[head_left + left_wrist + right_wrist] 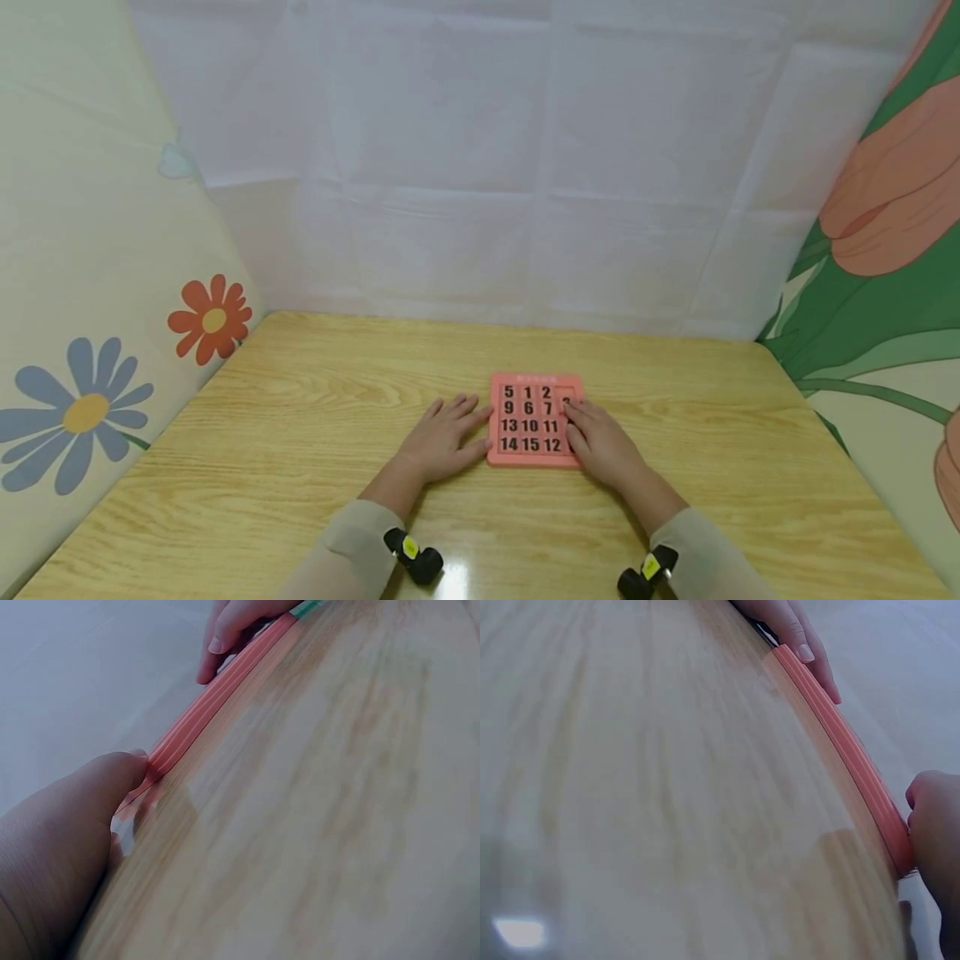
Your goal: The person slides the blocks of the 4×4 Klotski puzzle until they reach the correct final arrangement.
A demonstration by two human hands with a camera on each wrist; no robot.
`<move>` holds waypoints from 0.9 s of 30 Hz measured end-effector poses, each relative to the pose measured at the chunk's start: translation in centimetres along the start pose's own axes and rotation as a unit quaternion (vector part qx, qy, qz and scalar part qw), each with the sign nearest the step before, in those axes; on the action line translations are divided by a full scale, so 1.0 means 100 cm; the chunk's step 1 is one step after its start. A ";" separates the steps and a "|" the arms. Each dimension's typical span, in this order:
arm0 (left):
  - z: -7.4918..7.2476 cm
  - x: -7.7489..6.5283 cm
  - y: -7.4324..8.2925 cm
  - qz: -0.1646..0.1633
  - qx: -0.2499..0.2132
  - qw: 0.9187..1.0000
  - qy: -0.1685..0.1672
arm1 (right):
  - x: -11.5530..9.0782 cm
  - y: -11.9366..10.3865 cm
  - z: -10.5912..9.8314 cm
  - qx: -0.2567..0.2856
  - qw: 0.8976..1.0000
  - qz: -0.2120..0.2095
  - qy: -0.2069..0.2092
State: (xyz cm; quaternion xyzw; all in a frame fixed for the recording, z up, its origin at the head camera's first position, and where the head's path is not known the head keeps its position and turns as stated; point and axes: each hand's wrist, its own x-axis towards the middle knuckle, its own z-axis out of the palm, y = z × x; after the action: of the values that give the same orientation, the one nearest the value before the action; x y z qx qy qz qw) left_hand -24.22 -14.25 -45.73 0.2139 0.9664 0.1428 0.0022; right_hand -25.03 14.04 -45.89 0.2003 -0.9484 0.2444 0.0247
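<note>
A pink sliding number puzzle (535, 460) with black numerals lies flat on the wooden table. Its top right corner shows a gap without a tile. My left hand (442, 442) rests at the puzzle's left side, thumb and fingertips against the frame, fingers extended. From the right, my right hand (606, 442) reaches over the frame, its fingertips on the rightmost column, covering most of those tiles. In the left wrist view, the left thumb (120, 774) touches the near corner of the pink edge (217, 701). The right wrist view shows the right thumb (930, 793) beside the frame's near corner.
The wood-grain table (315, 392) spreads out around the puzzle. Behind it hangs a white cloth (480, 167); floral panels stand at the left (86, 412) and right. Small black cameras (420, 562) are strapped to both sleeves.
</note>
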 end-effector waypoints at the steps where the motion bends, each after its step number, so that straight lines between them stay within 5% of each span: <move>1: 0.000 0.000 0.000 0.000 0.000 1.000 0.000 | 0.001 0.000 0.000 -0.002 1.000 -0.001 0.000; 27: 0.000 -0.001 0.000 0.000 0.005 1.000 0.001 | 0.020 0.000 -0.001 -0.023 0.999 0.016 -0.023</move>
State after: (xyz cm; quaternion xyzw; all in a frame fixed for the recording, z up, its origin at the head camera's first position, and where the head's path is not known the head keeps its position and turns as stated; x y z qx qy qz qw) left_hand -24.12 -14.29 -45.69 0.2132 0.9672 0.1381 -0.0002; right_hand -26.89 13.31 -45.51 0.1902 -0.9571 0.2184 0.0035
